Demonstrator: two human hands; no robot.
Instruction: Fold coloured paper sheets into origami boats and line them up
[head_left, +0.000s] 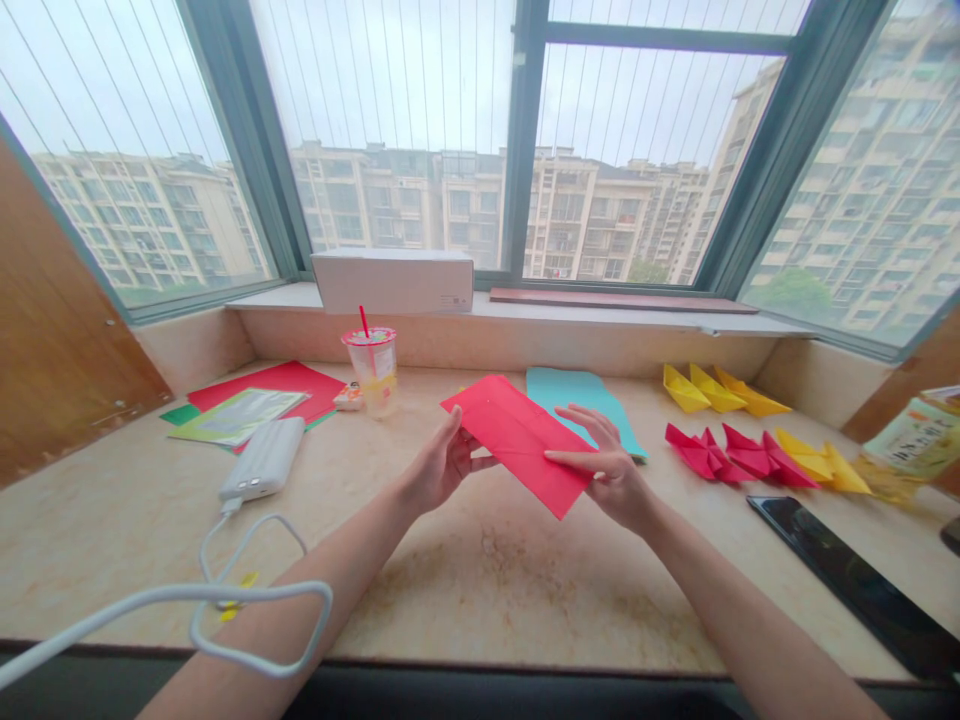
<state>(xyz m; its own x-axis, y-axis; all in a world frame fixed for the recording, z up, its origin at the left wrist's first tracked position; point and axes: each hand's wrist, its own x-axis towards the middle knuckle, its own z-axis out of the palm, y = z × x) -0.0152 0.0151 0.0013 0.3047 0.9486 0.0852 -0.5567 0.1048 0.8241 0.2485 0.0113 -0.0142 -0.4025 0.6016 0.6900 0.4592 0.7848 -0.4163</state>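
A red sheet of folded paper (517, 440) is held up above the table, tilted, with creases across it. My left hand (448, 462) grips its left end, thumb on top and fingers beneath. At the right end my right hand (604, 465) holds the paper, its index finger lying across the top face and the thumb hidden underneath. Behind the right hand lies a stack of light blue paper (581, 392). Folded paper boats in yellow (721, 388) and in dark pink (705, 455) stand to the right.
On the left are a white power bank (264, 460) with a looping white cable (259, 590), a plastic cup (373, 370) with a straw, and red sheets (262, 385). A phone (847, 580) and a bottle (915, 440) lie right. A white box (391, 282) sits on the windowsill.
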